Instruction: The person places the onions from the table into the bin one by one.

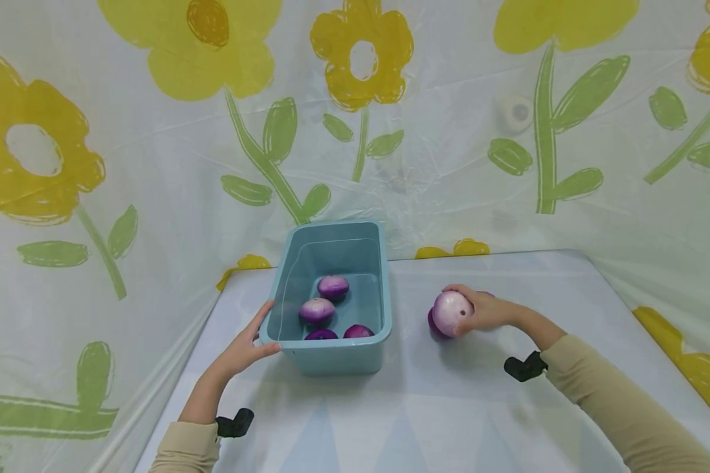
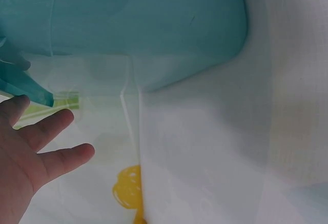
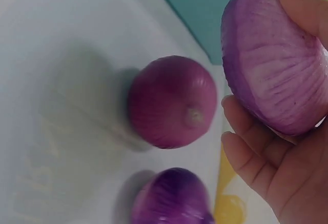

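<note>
A red onion (image 1: 451,313) is gripped in my right hand (image 1: 485,311), thumb on one side and fingers on the other, raised over the table. Below it in the right wrist view lie two more red onions, a round one (image 3: 169,101) and a shinier purple one (image 3: 171,198). In the head view these are mostly hidden by the hand and the held onion. My left hand (image 1: 244,349) rests at the near left corner of a blue plastic bin (image 1: 337,360), its fingers straight and spread. Inside the bin sit several red onions, among them a pale-topped one (image 1: 317,311).
The bin stands on a white table (image 1: 449,407) with pale blue triangles. Behind the table hangs a white curtain (image 1: 449,131) printed with yellow flowers. Black wrist cameras (image 1: 525,366) are strapped to both arms.
</note>
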`<control>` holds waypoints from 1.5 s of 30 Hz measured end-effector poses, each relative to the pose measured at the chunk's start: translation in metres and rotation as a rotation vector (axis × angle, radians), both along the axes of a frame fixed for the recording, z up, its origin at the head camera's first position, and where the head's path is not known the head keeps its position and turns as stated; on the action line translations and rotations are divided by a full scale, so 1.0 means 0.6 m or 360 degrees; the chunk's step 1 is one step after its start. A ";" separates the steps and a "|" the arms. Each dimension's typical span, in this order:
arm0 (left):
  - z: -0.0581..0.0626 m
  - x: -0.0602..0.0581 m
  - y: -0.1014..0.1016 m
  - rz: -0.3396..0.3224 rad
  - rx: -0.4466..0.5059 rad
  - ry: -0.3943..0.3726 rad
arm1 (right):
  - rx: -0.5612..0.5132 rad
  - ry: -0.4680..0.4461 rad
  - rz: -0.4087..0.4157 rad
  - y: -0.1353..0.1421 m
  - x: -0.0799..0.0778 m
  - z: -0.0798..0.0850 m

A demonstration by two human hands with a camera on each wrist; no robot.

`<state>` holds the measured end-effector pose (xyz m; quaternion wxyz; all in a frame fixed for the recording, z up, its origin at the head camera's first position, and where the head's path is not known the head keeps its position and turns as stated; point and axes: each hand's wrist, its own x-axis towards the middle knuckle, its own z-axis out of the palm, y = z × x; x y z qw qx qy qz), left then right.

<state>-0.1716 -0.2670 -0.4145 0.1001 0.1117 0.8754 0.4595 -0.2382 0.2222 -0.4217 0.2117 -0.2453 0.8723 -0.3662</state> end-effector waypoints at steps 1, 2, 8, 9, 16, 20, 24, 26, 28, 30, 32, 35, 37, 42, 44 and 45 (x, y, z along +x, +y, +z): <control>0.000 0.000 0.000 0.0000 -0.0002 0.0004 | 0.0005 0.0001 0.0000 0.000 -0.002 0.004; 0.000 0.000 0.000 -0.0002 -0.0002 0.0010 | -0.0002 0.0000 0.0001 -0.001 -0.003 0.008; -0.001 0.002 0.000 -0.0019 -0.0005 0.0038 | -0.0016 0.0062 0.0030 -0.003 -0.013 0.033; -0.001 0.002 0.000 -0.0021 -0.0007 0.0042 | -0.0014 0.0082 0.0034 -0.004 -0.015 0.038; -0.003 0.003 0.000 -0.0023 -0.0011 0.0048 | -0.0001 0.0077 -0.0003 -0.019 -0.026 0.085; -0.003 0.005 0.002 -0.0019 -0.0009 0.0047 | -0.0012 0.0044 -0.0006 -0.031 -0.033 0.107; -0.002 0.006 0.003 -0.0016 -0.0010 0.0043 | -0.0060 0.0043 0.0010 -0.039 -0.042 0.126; -0.002 0.007 0.004 -0.0014 -0.0007 0.0037 | -0.0072 0.0057 0.0015 -0.044 -0.045 0.136; -0.001 0.008 0.004 -0.0007 -0.0010 0.0029 | -0.0078 0.0106 0.0025 -0.049 -0.048 0.146; 0.000 0.008 0.005 -0.0001 -0.0015 0.0025 | -0.0067 0.0139 0.0023 -0.056 -0.050 0.156; 0.001 0.009 0.006 0.0002 -0.0022 0.0026 | -0.0064 0.0172 0.0032 -0.064 -0.053 0.165; 0.002 0.010 0.006 0.0005 -0.0028 0.0030 | -0.0068 0.0161 0.0053 -0.080 -0.057 0.178; 0.003 0.010 0.006 0.0008 -0.0028 0.0029 | -0.0088 0.0153 0.0086 -0.094 -0.061 0.186; 0.002 0.012 0.007 0.0011 -0.0023 0.0027 | -0.0127 0.0129 0.0146 -0.130 -0.065 0.197; 0.001 0.012 0.008 0.0008 -0.0018 0.0025 | -0.0141 0.0117 0.0160 -0.143 -0.064 0.199; 0.001 0.013 0.008 0.0007 -0.0015 0.0025 | -0.0150 0.0118 0.0171 -0.150 -0.064 0.198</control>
